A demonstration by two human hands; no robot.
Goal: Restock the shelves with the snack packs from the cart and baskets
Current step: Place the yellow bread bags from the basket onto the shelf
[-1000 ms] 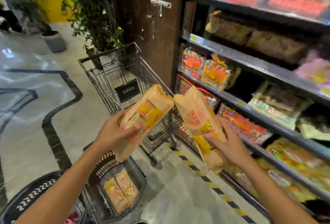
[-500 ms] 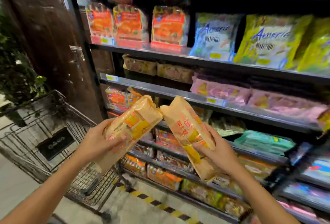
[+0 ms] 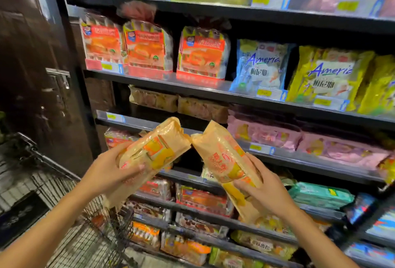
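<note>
Here, two orange packs held up in front of the shelves (image 3: 213,94) — one per hand. Left hand (image 3: 106,171) wrapped round the lower half of the left pack (image 3: 154,152), thumb across the front, fingers hidden behind. Right hand (image 3: 265,193) gripping the right pack (image 3: 226,165) from below and the side, thumb on the yellow print, fingers curled round the back. Both packs tilted, top ends leaning toward each other and almost touching at mid-frame, level with the third shelf down. Neither resting on a shelf.

Behind, rows of stock: red-and-orange bread bags (image 3: 149,49) on the second shelf at left, a blue bag (image 3: 260,66) and yellow bags (image 3: 329,75) beside them to the right. Pink packs (image 3: 265,135) on the shelf under that, with brown packs (image 3: 154,98) further back at left. Teal pack (image 3: 318,195) lower right — smaller orange and red packs on the bottom rows, blurred. Yellow price tags along the shelf edges, unreadable.

Lower left, wire cart (image 3: 89,240) under the left forearm, just beside the shelf unit. Contents not clear. Dark wooden door (image 3: 42,75) with a metal handle at left.
</note>
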